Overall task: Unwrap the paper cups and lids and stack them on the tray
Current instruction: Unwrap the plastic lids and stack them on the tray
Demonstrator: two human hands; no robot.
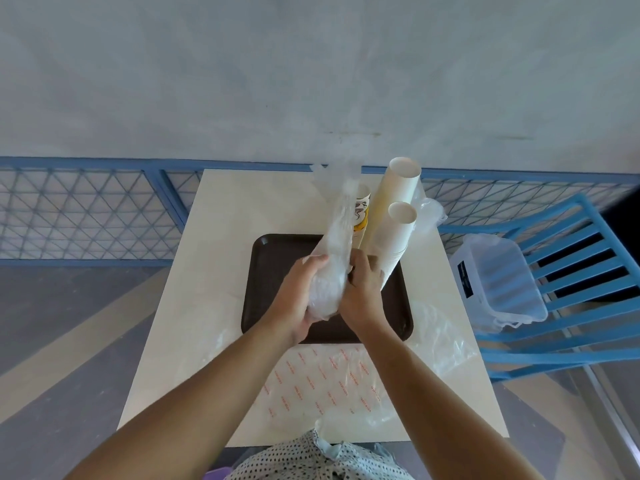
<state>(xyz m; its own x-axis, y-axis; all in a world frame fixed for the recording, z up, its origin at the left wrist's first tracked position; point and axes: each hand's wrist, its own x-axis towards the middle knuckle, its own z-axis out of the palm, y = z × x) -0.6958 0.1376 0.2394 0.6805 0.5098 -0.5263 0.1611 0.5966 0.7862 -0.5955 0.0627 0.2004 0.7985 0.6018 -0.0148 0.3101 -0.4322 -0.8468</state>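
Head view: one sleeve of clear plastic wrap (332, 258) is held in the air over the brown tray (263, 271), just above its middle. What it wraps shows only as a pale blur. The left hand (298, 299) clasps the sleeve's near end from the left, fingers curled round it. The right hand (362, 289) grasps the same end from the right, fingers bent onto the plastic. The sleeve's long axis runs from the hands up and away from the person, toward the table's far edge, and the loose, crumpled end of the wrap points that way.

Three stacks of cups stand at the tray's far right. There are two plain white ones, a taller stack (394, 199) and a shorter stack (394, 244) in front of it. The third is a printed stack (362, 213), half hidden behind the sleeve. All three lean away from the person with their open mouths up.

Three empty wrappers lie on the pale table (221, 237). One with red print (322, 379) lies between the tray and the person, a clear one (443, 337) lies by the tray's near right corner, and another (429, 216) lies just beside the white stacks.

To the right, off the table, a clear plastic bin (498, 282) sits on a blue chair (588, 271). A blue mesh fence (86, 209) runs behind the table.
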